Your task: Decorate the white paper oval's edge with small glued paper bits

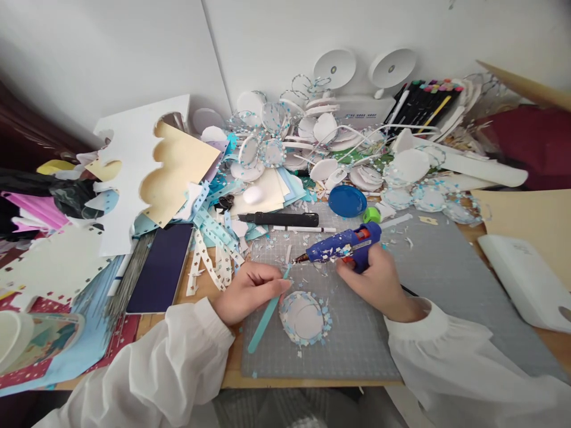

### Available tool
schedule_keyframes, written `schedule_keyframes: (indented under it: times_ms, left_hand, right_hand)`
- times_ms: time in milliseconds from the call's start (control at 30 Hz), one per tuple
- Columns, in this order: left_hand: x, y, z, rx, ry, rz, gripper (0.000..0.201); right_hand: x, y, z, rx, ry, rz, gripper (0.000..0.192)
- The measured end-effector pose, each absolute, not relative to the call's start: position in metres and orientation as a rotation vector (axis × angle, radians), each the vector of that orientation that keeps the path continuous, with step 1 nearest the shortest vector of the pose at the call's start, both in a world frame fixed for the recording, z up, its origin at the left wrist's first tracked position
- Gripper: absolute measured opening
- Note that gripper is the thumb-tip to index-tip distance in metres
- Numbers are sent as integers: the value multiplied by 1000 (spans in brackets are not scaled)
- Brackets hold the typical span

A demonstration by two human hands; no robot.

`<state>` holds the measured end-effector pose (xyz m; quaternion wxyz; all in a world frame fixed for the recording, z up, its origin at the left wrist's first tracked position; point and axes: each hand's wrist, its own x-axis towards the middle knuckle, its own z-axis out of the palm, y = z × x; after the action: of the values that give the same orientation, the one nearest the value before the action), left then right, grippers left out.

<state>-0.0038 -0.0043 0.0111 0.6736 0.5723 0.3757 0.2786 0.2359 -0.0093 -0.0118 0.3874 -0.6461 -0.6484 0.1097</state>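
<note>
two hands (250,291) (375,285) hold strip (267,315), glue gun (341,245), seemingly touching.

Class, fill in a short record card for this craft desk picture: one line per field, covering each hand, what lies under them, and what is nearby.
Left hand: holds a light blue paper strip, its tip near the nozzle
Right hand: grips a blue glue gun, nozzle pointing left
Work surface: grey cutting mat
Between the hands: round white piece edged with blue and white bits
Behind the gun: black craft knife, blue lid
Left of mat: dark tablet
Back of desk: heap of white paper discs, markers
</note>
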Motion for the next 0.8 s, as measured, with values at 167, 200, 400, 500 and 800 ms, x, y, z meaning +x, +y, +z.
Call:
schedule_keyframes:
  times_ms: [167,200,400,500,800]
  left_hand:
    - [-3,-5,13,1311,856,615,41]
    - [-3,-5,13,1308,855,614,41]
    - [-4,-5,12,1291,846,611,39]
    - [-4,-5,11,1282,840,605,38]
    - [-5,-5,11,1261,855,588,39]
  right_hand:
    - [236,-10,-13,-1643,-1661,253,23]
    - [237,-10,-13,-1640,-1664,250,23]
    - [238,-10,-14,-1622,-1687,243,19]
    - [238,-9,-13,-1612,-1697,244,18]
    - [237,-10,-12,-1638,-1684,270,19]
